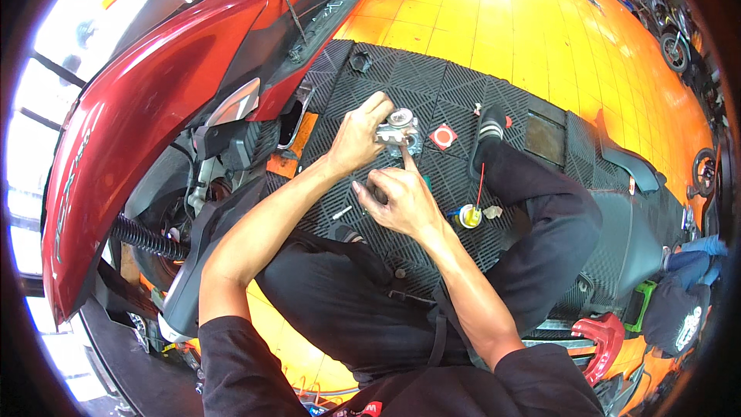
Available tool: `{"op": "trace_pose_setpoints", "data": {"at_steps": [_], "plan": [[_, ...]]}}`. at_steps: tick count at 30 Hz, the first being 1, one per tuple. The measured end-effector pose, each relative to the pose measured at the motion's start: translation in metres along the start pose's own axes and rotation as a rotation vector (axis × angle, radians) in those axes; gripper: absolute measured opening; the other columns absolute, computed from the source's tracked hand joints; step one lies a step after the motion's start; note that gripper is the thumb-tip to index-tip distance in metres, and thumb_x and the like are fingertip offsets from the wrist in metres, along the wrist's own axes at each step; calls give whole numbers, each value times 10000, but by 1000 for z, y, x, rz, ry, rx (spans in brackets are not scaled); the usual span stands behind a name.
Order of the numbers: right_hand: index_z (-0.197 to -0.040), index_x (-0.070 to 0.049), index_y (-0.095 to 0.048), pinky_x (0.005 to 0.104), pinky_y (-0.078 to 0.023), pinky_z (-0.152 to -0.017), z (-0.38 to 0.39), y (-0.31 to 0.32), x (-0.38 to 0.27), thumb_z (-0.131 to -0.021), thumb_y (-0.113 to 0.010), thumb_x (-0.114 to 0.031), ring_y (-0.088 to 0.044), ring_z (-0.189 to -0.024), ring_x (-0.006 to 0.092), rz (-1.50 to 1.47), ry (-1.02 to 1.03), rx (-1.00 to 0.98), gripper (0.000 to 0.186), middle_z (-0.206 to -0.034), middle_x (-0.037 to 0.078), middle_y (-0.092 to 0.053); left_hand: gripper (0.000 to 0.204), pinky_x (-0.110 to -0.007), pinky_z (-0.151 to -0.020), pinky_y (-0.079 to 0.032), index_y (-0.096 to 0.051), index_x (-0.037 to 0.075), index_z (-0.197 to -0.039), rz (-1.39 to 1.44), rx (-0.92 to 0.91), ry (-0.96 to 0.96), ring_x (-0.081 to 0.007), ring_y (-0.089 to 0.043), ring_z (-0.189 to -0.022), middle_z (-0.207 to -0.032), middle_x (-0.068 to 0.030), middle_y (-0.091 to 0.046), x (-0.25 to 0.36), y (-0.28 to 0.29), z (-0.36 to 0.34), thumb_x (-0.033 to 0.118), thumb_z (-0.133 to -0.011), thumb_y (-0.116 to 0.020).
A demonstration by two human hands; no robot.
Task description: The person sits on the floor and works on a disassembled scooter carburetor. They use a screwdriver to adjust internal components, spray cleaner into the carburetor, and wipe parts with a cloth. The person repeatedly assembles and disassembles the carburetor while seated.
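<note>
A silver metal component [400,131] with a round opening on top is held up by my left hand [360,130], whose fingers wrap around its left side. Just below it, my right hand [397,199] reaches up with the index finger touching the part's underside. The other fingers are curled, and what they hold, if anything, is hidden. A red-and-white square item [443,137] lies right of the part. A yellow-labelled can [468,217] with a thin red straw stands right of my right hand, and a small white stick [342,213] lies to its left.
A red scooter [147,108] fills the left side. I sit on ridged dark mats [394,85] over a yellow floor [432,15]. A dark curved panel [629,166] and red body part [598,336] lie right, near another person [683,301]. Motorcycles [671,46] stand at the far right.
</note>
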State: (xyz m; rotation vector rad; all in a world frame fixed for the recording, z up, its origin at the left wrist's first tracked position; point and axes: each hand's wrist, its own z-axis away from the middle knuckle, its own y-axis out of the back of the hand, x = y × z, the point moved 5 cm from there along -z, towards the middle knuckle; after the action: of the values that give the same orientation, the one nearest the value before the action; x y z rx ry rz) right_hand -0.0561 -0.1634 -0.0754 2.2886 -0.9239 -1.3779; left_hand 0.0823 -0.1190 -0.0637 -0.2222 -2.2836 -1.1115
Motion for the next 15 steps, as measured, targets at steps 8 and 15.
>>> {"op": "trace_pose_setpoints", "data": {"at_steps": [8,15], "plan": [[-784,-51,-680,597,-383,-1169,-6,-2,5,-941,-786,-232,-689,-615,333,-93,-107,32,262,-648,106,-675,385,-484,-783,-544,-591,-11,-1042,-28,-22,-8,-460,-650,-962,-1026,-180,-566,-6,-8,2,46,-732,-812],[-793,13,-686,365,-474,-579,-16,5,-6,-926,-792,-139,-618,-540,241,-105,-38,194,228,-662,142,-657,385,-479,-829,-563,-631,22,-1068,-14,1,-44,-418,-655,-995,-1034,-161,-590,-13,-10,9,47,-717,-790]]}}
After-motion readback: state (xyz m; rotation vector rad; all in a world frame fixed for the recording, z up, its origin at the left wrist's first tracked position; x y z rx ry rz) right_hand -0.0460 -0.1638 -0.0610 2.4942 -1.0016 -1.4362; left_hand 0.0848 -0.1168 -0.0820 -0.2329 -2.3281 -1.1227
